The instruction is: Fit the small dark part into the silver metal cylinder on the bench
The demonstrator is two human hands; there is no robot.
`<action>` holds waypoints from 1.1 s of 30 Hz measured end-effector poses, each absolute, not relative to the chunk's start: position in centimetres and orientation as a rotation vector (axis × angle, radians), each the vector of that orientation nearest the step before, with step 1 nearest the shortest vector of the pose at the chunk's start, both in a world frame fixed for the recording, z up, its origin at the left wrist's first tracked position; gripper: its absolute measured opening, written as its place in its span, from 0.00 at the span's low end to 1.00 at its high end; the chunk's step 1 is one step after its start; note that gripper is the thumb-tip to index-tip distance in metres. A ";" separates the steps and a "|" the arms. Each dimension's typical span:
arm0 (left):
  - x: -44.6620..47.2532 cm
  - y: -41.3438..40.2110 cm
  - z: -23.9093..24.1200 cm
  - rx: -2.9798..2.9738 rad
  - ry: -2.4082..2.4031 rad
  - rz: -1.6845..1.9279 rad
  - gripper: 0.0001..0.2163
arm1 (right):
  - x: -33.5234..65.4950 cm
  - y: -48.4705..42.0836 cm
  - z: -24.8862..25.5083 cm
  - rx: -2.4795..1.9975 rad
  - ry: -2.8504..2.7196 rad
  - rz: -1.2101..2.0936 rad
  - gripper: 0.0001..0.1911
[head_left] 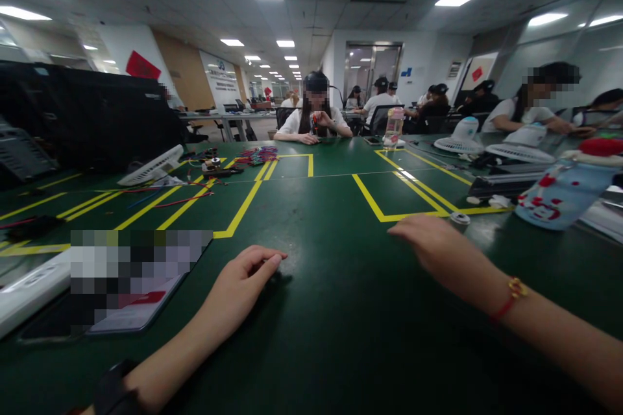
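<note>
My left hand (241, 288) rests on the green table (331, 331), fingers curled under with the fingertips pressed on the surface; whatever lies beneath them is hidden. A dark band sits on that wrist. Over to the right, my right hand (435, 248) lies palm down just above the table with its fingers stretched out to the left and nothing in it. A red cord bracelet with a gold charm (511, 295) is on that wrist. A small round metal piece (459, 218) lies just behind the right hand.
Yellow tape (243, 207) marks boxes on the table. A phone (141, 308) and a white power strip (29, 292) lie at the left, a light-blue bottle (555, 198) at the right. Small fans (150, 167), coloured wires (257, 155) and seated people (316, 118) are further back.
</note>
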State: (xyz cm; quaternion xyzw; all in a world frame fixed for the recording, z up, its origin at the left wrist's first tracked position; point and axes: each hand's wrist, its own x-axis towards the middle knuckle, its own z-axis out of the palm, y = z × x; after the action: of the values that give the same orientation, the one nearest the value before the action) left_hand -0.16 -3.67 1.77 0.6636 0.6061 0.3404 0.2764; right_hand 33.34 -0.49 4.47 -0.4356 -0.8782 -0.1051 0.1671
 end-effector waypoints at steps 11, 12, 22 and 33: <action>0.0 -3.8 1.9 1.812 1.637 0.885 0.15 | 42.2 3.2 6.5 -2.209 -2.102 -0.355 0.15; 0.0 -3.8 1.9 1.810 1.637 0.883 0.15 | 42.0 3.2 6.4 -2.207 -2.105 -0.355 0.15; 0.0 -3.9 2.0 1.818 1.647 0.873 0.16 | 41.5 2.7 6.8 -2.305 -1.993 -0.331 0.19; 0.0 -3.7 1.8 1.834 1.634 0.859 0.16 | 42.1 3.0 6.1 -2.251 -2.054 -0.190 0.24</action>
State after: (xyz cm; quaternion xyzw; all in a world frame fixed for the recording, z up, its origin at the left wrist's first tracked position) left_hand 0.02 -3.74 1.81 0.6794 0.6052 0.3182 0.2663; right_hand 42.09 2.95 6.12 -0.7365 -0.6722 -0.0622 0.0441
